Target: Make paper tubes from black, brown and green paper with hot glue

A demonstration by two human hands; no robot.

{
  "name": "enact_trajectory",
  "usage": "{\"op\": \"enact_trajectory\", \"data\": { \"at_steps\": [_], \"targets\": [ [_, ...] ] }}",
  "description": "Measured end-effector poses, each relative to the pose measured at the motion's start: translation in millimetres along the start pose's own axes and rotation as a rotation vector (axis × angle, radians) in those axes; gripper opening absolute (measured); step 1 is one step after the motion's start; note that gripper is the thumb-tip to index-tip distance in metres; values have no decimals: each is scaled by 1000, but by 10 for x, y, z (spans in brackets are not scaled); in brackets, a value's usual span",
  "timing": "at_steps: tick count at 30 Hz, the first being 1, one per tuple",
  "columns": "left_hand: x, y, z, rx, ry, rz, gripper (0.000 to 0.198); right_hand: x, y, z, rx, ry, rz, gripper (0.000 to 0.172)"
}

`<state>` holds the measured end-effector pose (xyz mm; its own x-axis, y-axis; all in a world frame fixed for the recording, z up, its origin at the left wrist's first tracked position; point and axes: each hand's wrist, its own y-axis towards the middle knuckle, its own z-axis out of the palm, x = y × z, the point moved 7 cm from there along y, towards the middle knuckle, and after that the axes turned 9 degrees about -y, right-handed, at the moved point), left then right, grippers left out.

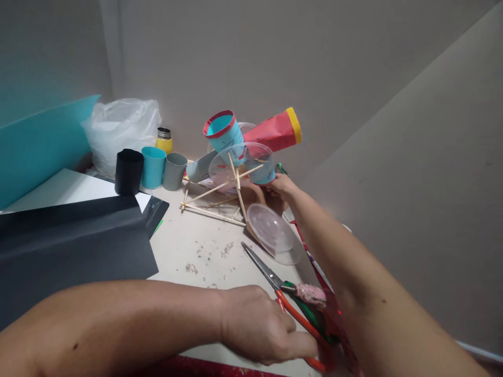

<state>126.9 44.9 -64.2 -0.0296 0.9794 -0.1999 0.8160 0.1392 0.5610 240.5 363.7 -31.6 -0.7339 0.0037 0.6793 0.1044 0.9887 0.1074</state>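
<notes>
My left hand (263, 327) is at the front of the table, its fingers curled over the orange handles of a pair of scissors (271, 275). The blades point away from me, nearly closed. Beside the handles lies what looks like a hot glue gun (310, 293) with a pinkish, glue-smeared front and a metal nozzle. My right hand (281, 186) reaches far forward with bent fingers against the lower part of a blue paper tube (262, 175); what it grips is hidden. Close by stand a wooden-stick frame (214, 212), a red paper tube (273, 133) and a red-rimmed blue tube (223, 131).
Clear plastic lids (271, 230) lie by the stick frame. Black (129, 173), blue (153, 167) and grey (175, 172) tubes stand left, near a yellow bottle (164, 140) and a plastic bag (121, 131). Black sheets (78, 235) cover the left side. A wall rises behind.
</notes>
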Motion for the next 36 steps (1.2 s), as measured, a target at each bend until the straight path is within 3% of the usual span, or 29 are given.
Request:
{"op": "enact_trajectory", "data": {
  "at_steps": [5,10,12,15,19,21,23,26,30,36],
  "targets": [
    [-18,12,-7,24,18,11,12,-90,147,-243,-123,30,124,31],
    [-27,5,-31,17,32,32,10,96,13,-752,-383,121,13,18],
    [-34,-9,-46,8,27,53,8,227,-162,-1019,-477,167,-75,4],
    [-16,-25,-106,-29,-37,41,13,434,-562,-1462,-577,240,-200,16],
    [180,-44,-303,-249,-295,-185,30,556,-1320,-1857,-572,351,-267,17],
    [354,-99,-406,-425,-421,-385,32,495,-1717,-1819,-488,404,-242,21],
    [468,-162,-493,-582,-500,-518,37,357,-2051,-1621,-367,472,-177,24],
    [464,-184,-586,-682,-588,-513,59,122,-2384,-1216,-193,583,-74,26],
    [354,-161,-654,-617,-586,-421,76,-101,-2542,-911,-92,733,-1,30],
    [194,28,-709,-327,-439,-156,55,-204,-2549,-872,-19,879,19,35]
  ]
}}
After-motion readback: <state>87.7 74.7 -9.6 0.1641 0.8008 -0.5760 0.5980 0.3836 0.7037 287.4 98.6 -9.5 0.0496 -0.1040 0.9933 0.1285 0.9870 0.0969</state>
